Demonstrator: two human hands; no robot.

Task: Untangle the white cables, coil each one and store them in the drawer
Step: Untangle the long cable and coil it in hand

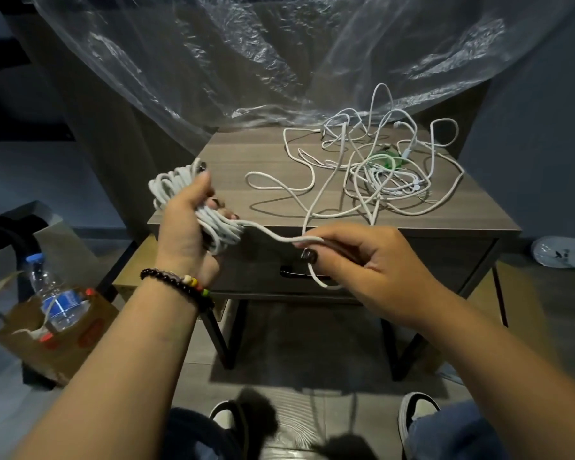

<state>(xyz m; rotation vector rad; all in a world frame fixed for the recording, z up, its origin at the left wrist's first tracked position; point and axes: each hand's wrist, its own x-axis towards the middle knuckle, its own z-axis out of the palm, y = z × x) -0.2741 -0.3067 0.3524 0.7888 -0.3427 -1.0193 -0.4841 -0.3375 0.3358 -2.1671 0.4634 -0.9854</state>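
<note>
Left hand: raised in front of the counter's near left corner, fingers curled round a coil of white cable. The coil's loops show above the thumb and below the palm. A beaded bracelet sits on this wrist.

Right hand: held in front of the drawer, thumb and fingers pinching the free run of the same cable, which stretches from the coil to this hand. A short loop of it hangs below the thumb.

Tangle of white cables: lies loose on the right half of the counter top, several cords crossing one another, some loops standing up. One strand runs from the tangle over the front edge down to the right hand. A small green item shows among the cords; what it is cannot be told.

Counter: grey wood-grain top on dark legs.

Drawer: set in the counter's front, closed, dark handle partly behind the right hand.

Clear plastic sheet: draped behind and above the counter.

Paper bag: on the floor at the left, with a water bottle standing in it.

Shoes: at the lower edge, on the floor.
</note>
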